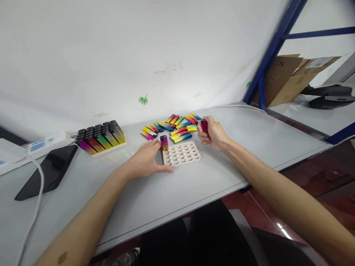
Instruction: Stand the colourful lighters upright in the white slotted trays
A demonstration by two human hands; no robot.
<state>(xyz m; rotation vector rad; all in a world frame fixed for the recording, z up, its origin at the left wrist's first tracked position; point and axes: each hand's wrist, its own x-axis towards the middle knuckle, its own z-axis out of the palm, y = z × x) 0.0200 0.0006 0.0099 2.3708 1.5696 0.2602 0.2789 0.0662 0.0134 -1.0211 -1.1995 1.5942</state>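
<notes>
A white tray with rows of oval holes [185,154] lies on the grey table. My left hand [148,157] is at its left end, thumb along the near edge and fingers at the far corner, gripping it. In the tray's far left corner stands one pink-and-yellow lighter [164,144] with a black top, beside my left fingers. My right hand [212,133] is closed around a purple lighter [204,125], raised just right of the tray. Several loose multicoloured lighters [180,133] lie flat behind the tray, some partly hidden by my right hand.
On the left, a second white tray [109,149] is packed with upright black-topped lighters. Near it lie a dark phone [51,171], a white power strip [41,146] and a white cable [39,199]. A wall stands behind. Blue frame posts [273,48] and cardboard boxes [294,79] are at right.
</notes>
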